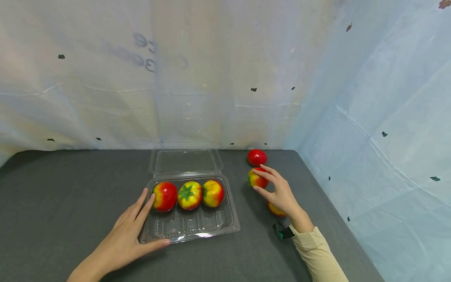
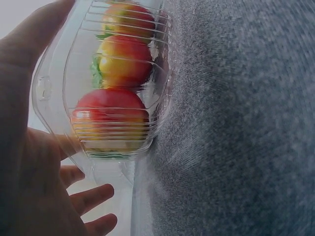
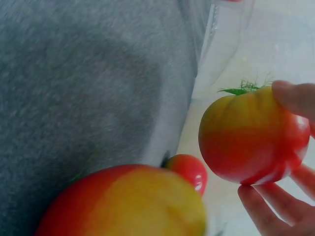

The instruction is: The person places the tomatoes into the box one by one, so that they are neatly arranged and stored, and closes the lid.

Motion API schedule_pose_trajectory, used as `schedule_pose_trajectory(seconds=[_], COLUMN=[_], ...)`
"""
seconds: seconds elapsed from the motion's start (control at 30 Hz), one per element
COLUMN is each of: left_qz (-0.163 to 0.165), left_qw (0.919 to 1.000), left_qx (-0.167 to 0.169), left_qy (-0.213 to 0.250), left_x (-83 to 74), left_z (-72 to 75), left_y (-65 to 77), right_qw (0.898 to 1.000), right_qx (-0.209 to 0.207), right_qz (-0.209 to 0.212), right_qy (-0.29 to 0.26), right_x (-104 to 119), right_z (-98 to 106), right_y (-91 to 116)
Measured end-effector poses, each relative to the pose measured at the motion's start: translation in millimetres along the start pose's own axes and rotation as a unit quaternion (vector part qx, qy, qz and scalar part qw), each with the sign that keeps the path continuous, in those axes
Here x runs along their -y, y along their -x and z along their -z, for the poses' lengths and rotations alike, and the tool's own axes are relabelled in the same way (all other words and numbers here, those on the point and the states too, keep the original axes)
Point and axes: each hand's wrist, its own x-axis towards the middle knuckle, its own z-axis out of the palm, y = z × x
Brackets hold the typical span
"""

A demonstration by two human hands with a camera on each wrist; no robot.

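Observation:
My right hand (image 1: 282, 194) pinches a red-and-yellow toy tomato (image 3: 251, 140) between thumb and fingertips. Its green leaves face the thumb side, and it hangs above the table in the right wrist view. My left hand (image 1: 128, 235) lies at the left front corner of a clear plastic clamshell box (image 1: 230, 207), fingers spread along its side and thumb by its front edge. Along the back of the box's base sit three similar tomatoes: left (image 1: 165, 197), middle (image 1: 190, 195) and right (image 1: 213, 193). The see-through lid (image 1: 186, 162) lies folded back behind them.
A plain red tomato (image 1: 257, 157) lies near the table's back edge. Another red-and-yellow one (image 1: 275, 209) is partly hidden under my right hand. A dark green-and-black strap (image 1: 283, 231) shows beside the right cuff. Pale sheeting (image 1: 225, 78) rises behind the grey table (image 1: 70, 196).

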Motion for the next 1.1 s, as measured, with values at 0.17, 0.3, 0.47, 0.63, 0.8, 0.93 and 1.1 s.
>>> schedule_pose_trajectory(seconds=[0.17,0.3,0.47,0.63,0.8,0.93,1.1], left_qz=[-0.001,-0.003,-0.006,-0.012,-0.007,-0.01,-0.013], left_qw=[1.0,1.0,0.9999,0.9998,0.9999,0.9998,0.9997], left_qx=[0.0,-0.002,-0.001,-0.002,0.005,0.005,0.002], left_qy=[0.003,0.008,0.012,0.014,0.009,0.016,0.02], left_x=[0.5,0.3,0.0,0.4,1.1,1.8,1.6], left_z=[0.0,0.7,1.4,2.7,2.8,3.1,4.4], left_y=[0.5,0.4,-0.2,0.3,0.7,1.0,1.0], right_qw=[1.0,0.999,0.999,0.998,0.997,0.994,0.991], right_qx=[-0.007,-0.015,-0.02,-0.009,-0.002,0.005,0.021], right_qz=[0.014,0.027,0.035,0.032,0.027,0.028,0.036], right_qy=[-0.013,-0.018,-0.027,-0.046,-0.076,-0.102,-0.125], right_x=[7.6,13.5,19.7,24.9,32.8,53.8,82.8], right_z=[0.9,2.2,4.4,4.2,1.8,7.1,17.0], right_y=[-0.2,-1.3,-1.6,-1.2,-1.5,-3.2,-6.0])
